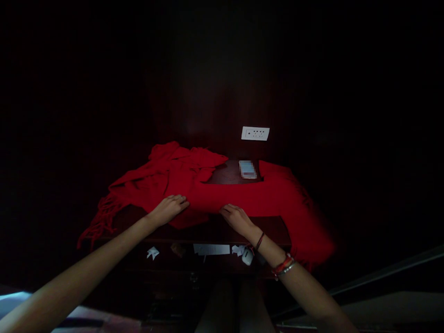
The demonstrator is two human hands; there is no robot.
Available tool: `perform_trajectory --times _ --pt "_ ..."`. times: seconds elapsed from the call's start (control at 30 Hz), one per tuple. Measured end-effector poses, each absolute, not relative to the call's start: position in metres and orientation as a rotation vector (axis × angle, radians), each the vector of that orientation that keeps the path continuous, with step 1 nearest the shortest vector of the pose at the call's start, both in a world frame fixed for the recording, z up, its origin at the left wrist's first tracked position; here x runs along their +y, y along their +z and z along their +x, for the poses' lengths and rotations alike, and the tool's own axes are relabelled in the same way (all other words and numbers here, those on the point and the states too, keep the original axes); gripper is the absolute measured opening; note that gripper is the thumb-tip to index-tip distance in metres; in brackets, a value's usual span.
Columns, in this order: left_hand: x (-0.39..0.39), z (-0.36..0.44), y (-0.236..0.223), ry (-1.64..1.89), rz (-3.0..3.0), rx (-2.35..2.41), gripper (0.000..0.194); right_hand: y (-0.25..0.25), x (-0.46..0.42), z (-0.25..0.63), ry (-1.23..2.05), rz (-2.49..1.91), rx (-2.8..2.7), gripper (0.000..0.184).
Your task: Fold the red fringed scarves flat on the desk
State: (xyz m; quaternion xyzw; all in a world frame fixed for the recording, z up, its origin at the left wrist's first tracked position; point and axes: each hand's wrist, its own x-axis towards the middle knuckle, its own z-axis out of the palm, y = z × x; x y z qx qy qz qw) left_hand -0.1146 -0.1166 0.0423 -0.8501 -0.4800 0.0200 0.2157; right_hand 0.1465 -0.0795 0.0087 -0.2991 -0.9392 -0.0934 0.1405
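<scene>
A long red scarf (243,198) with fringed ends lies across a dark wooden top. Its middle part is a flat, folded band; its left part is a crumpled heap, and its right end hangs over the side. My left hand (169,209) rests on the scarf where the heap meets the band, fingers bent onto the cloth. At the band's lower edge, my right hand (239,219) pinches the fabric between thumb and fingers. The fingertips are partly hard to make out in the dim light.
Behind the band lies a small pale packet (247,169), blurred out. A white wall socket (255,133) sits above. In the open space below the top are crumpled white paper (152,252), a paper sheet (212,249) and a small white case (247,256).
</scene>
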Motion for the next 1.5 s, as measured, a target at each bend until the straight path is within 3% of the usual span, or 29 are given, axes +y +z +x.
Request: perform_trajectory --times 0.23,0.5,0.6,0.8,0.97,1.2,1.5 --pt "-0.114 -0.158 0.05 0.01 -2.007 -1.431 0.025 0.012 -0.083 0.148 -0.352 -0.936 -2.708 0.017" --pt "-0.105 -0.194 0.101 -0.246 -1.711 -1.658 0.023 0.015 -0.075 0.163 -0.421 -0.981 -2.474 0.025" --pt "-0.114 -0.182 0.093 -0.292 -1.875 -1.625 0.023 0.015 -0.075 0.165 -0.384 -0.873 -2.595 0.021" --pt "-0.125 -0.129 0.049 -0.142 -2.329 -1.226 0.046 0.015 -0.08 0.159 -0.269 -0.867 -2.66 0.019" --pt "-0.108 -0.141 0.044 -0.004 -2.217 -1.211 0.03 0.015 -0.08 0.165 -0.231 -0.985 -2.604 0.022" --pt "-0.108 -0.2 0.087 -0.084 -1.896 -1.245 0.025 0.013 -0.081 0.164 -0.323 -1.052 -2.608 0.018" --pt "-0.138 -0.177 0.055 -0.037 -2.261 -1.214 0.03 0.009 -0.08 0.169 -0.348 -1.021 -2.609 0.016"
